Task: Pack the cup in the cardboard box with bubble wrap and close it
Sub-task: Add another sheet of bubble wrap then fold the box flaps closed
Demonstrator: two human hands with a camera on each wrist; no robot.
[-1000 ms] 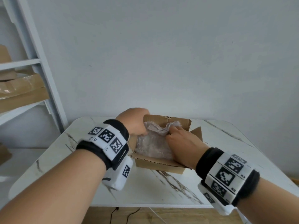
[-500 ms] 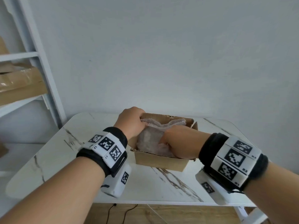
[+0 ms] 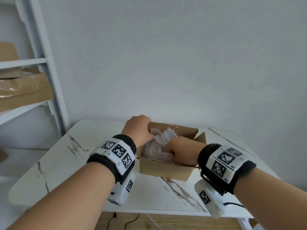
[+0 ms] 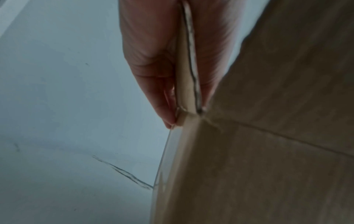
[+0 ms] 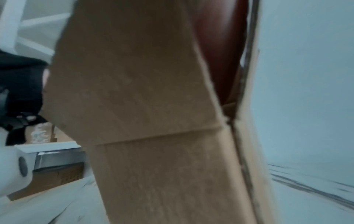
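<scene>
Brown cardboard box [image 3: 163,170] on white, grey-veined marble table [image 3: 66,156]

Box mouth [image 3: 166,170] crowded by bubble wrap [image 3: 157,151] and both hands; bare tabletop [image 3: 66,163] open left; shelf frame [image 3: 49,72] beyond

Brown cardboard box [image 3: 164,170] sat open on the white marbled surface [image 3: 66,156], flaps up, far flap [image 3: 174,131] standing upright, right flap [image 3: 201,138] angled outward. Clear bubble wrap [image 3: 159,146] bundle filled the inside, crumpled top end sticking up above the rim. Cup not visible, presumably inside the wrap; cannot tell.
</scene>
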